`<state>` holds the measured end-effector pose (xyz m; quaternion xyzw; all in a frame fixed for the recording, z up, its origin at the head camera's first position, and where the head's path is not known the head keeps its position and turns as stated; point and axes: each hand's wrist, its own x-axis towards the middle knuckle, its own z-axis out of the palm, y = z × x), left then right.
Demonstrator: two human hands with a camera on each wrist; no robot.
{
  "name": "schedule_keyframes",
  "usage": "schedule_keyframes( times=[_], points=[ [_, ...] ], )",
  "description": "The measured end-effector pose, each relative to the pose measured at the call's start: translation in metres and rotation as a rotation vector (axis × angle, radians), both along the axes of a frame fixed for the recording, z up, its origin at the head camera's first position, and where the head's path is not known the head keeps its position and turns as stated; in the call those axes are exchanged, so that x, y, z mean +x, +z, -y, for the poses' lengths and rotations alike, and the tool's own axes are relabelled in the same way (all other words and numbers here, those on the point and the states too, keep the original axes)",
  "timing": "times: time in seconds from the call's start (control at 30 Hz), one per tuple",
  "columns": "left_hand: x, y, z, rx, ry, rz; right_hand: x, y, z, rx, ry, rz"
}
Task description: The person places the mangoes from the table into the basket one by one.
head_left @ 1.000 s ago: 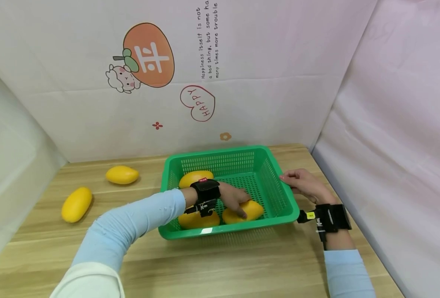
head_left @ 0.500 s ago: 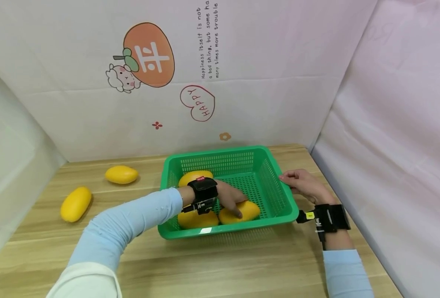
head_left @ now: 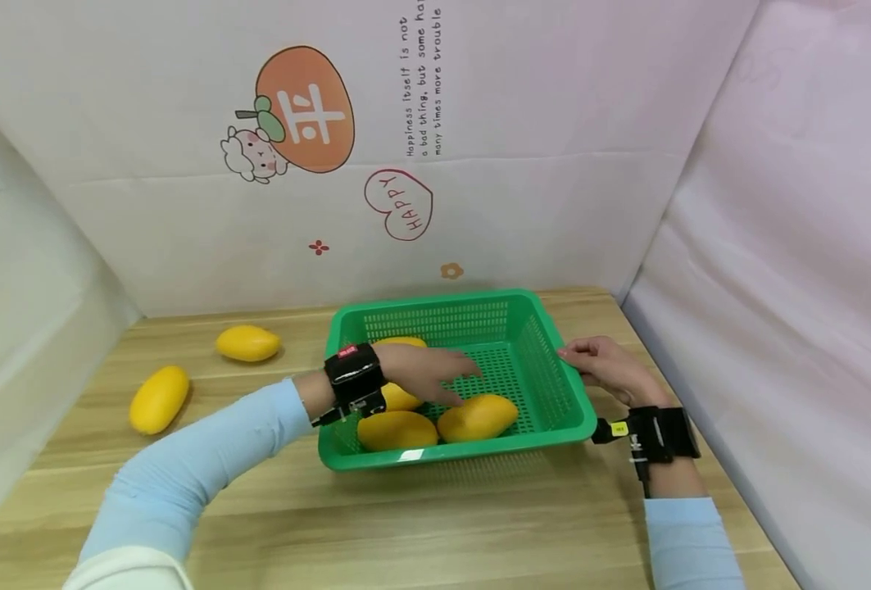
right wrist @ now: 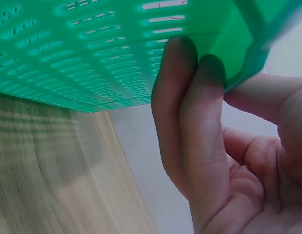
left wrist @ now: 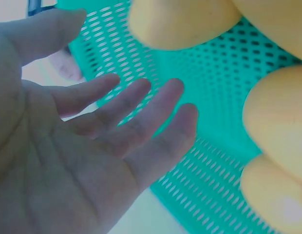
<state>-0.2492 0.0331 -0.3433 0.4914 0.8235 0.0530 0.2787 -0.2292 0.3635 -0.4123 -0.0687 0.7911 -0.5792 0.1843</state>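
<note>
A green plastic basket (head_left: 435, 456) with slotted walls stands on the wooden table and holds several yellow mangoes. My left hand (head_left: 428, 370) hovers over it, fingers extended and apart, holding nothing; its palm and loose fingers show in the left wrist view. Just below those fingers lies the front right mango (head_left: 478, 418), beside the front left mango (head_left: 398, 431). Two more mangoes behind are partly hidden by my left hand and wrist. At the basket's right side, my right hand (head_left: 606, 365) pinches the rim (right wrist: 246, 73) between thumb and fingers.
Left of the basket, two mangoes lie on the table: one near the back (head_left: 248, 342), another mango (head_left: 159, 400) nearer the left edge. White cloth walls (head_left: 538, 205) enclose the table at the back and both sides.
My left hand has let go of the front right mango and lifted up and to the left, its fingers straightening. The right hand keeps its hold on the rim.
</note>
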Motion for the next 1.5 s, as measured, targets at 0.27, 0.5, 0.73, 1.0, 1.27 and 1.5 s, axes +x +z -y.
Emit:
schedule_keyframes(
  times=[0.27,0.5,0.73,1.0,1.27,1.5],
  points=[
    [-0.002,0.029,0.041,0.234,0.066,-0.062,0.0,-0.004,-0.003,-0.004,-0.01,0.007],
    [-0.009,0.056,0.086,0.358,0.161,-0.093,0.001,-0.002,-0.003,-0.002,-0.01,0.018],
    [-0.015,0.077,0.125,0.372,0.268,-0.117,0.0,-0.003,-0.004,0.001,-0.001,0.012],
    [-0.018,0.078,0.161,0.355,0.352,-0.211,-0.001,-0.003,-0.004,-0.016,0.011,0.021],
    [-0.031,0.076,0.196,0.305,0.458,-0.304,-0.002,-0.002,-0.004,-0.029,0.018,0.021],
    [-0.055,0.059,0.232,0.219,0.547,-0.333,-0.003,-0.002,-0.004,-0.02,0.015,0.024]
  ],
)
